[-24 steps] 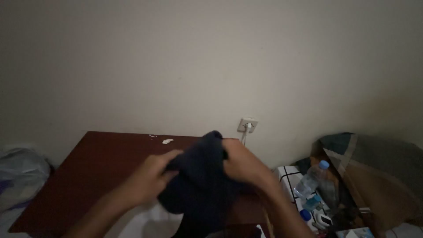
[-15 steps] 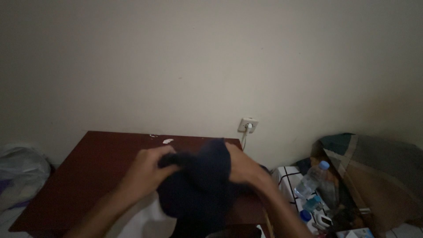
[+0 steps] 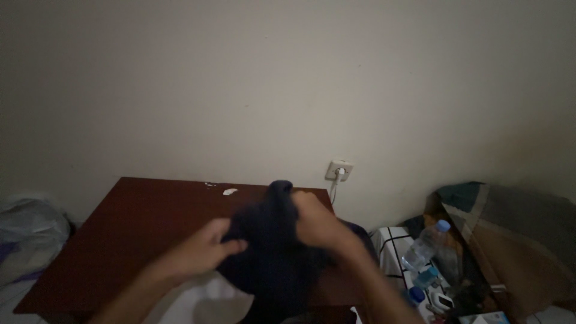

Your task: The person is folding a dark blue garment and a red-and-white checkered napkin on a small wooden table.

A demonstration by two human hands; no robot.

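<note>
- The left hand (image 3: 207, 243) closes its fingers on the near left edge of a dark blue garment (image 3: 270, 252); the thumb and fingertips press into the cloth, so the grip looks firm, though the picture is dim and a little blurred.
- The right hand (image 3: 318, 219) is also closed on the garment, at its upper right part, with the fingers curled over a fold that stands up like a small peak.
- The garment is held between both hands and above the table, probably because the person needs it in the air to turn or fold it; the lower part hangs down toward 6 o'clock and goes out of view.
- From the left grip the bulk of the cloth lies at 3 o'clock; from the right grip it lies at about 8 o'clock.
- Under the hands is a dark red-brown wooden table (image 3: 132, 228), and a white cloth (image 3: 204, 300) lies on its near part, at 6 o'clock of the left hand.
- A small white scrap (image 3: 230, 192) rests near the far edge of the table, at 12 o'clock.
- On the wall at 1 o'clock is a white socket (image 3: 339, 170) with a plug and cable.
- At 3 o'clock, well apart, a clear plastic bottle (image 3: 425, 245) stands among clutter on the floor.
</note>
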